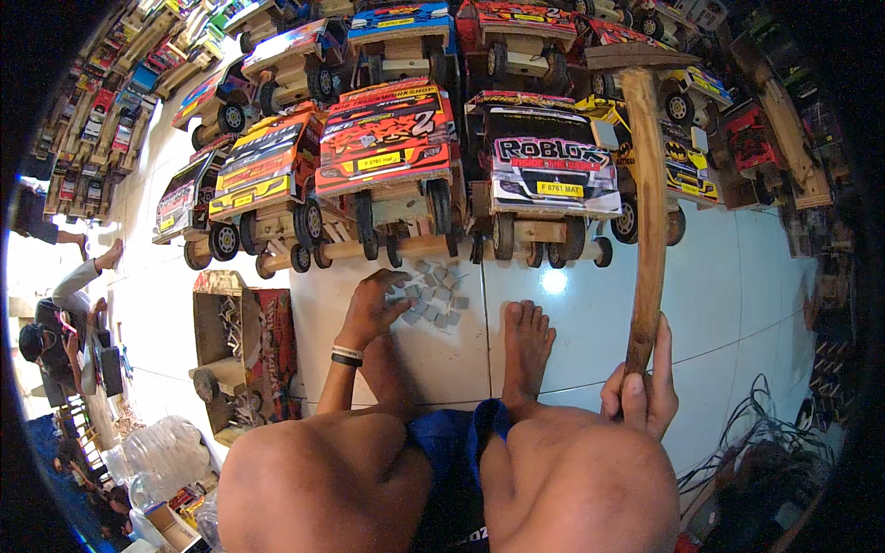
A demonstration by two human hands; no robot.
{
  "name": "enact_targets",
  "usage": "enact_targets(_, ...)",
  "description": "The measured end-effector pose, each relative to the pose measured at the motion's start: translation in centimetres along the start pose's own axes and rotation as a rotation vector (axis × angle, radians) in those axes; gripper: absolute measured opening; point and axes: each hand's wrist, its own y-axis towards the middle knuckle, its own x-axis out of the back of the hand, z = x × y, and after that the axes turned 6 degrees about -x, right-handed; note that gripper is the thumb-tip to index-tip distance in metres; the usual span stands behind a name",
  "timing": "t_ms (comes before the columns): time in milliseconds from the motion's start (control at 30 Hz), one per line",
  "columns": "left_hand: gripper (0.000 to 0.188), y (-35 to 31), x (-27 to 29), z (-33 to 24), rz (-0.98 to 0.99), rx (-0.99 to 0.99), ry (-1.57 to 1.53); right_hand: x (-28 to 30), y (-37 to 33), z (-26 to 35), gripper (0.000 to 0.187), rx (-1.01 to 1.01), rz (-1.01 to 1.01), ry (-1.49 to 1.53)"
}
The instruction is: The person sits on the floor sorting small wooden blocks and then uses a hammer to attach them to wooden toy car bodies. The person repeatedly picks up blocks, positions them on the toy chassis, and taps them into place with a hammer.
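Right hand (641,392), to the right of the pile of small grey squares (435,295): wrapped round the lower end of a hammer (648,212), one finger stretched up alongside the wooden handle. Wrist out of sight behind the right knee (590,470). Hammer head beyond the pile and to its right, outline hard to separate from the toys behind.

Left hand (373,309), at the left edge of the pile: fingers bent and parted over the nearest squares; impossible to tell whether pinching one. Dark and pale bands (347,355) round the wrist. Left foot mostly hidden behind.

Just right of the pile: bare right foot (525,350).

Beyond the pile: rows of wooden toy trucks, among them one red-orange (385,138), one white-fronted (551,157), and one yellow and black (690,170), partly covered by the handle.

Left of the pile: wooden box (210,346) with nails, too small to count. Farther left: another person (69,341), small and distorted near the dark rim.
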Motion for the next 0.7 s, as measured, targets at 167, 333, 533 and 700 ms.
enact_targets(167, 0.032, 0.8, 0.6, 0.8, 0.067, 0.054, -0.090, -0.4, -0.2, 0.6, 0.068, -0.081, 0.004, 0.068)
enact_targets(333, 0.031, 0.3, 2.8, -0.2, 0.092, 0.029, -0.786, -0.5, -0.2, 1.0, 0.068, -0.138, -0.043, 0.120)
enact_targets(533, 0.018, 0.4, 7.7, -7.9, 0.313, 0.192, -0.596, -0.6, -0.2, 1.2, 0.071, -0.165, -0.055, 0.139)
enact_targets(700, 0.016, 1.9, 14.8, -18.3, 0.313, -0.116, -0.265, -0.3, 0.1, 1.4, 0.073, -0.137, -0.023, 0.142)
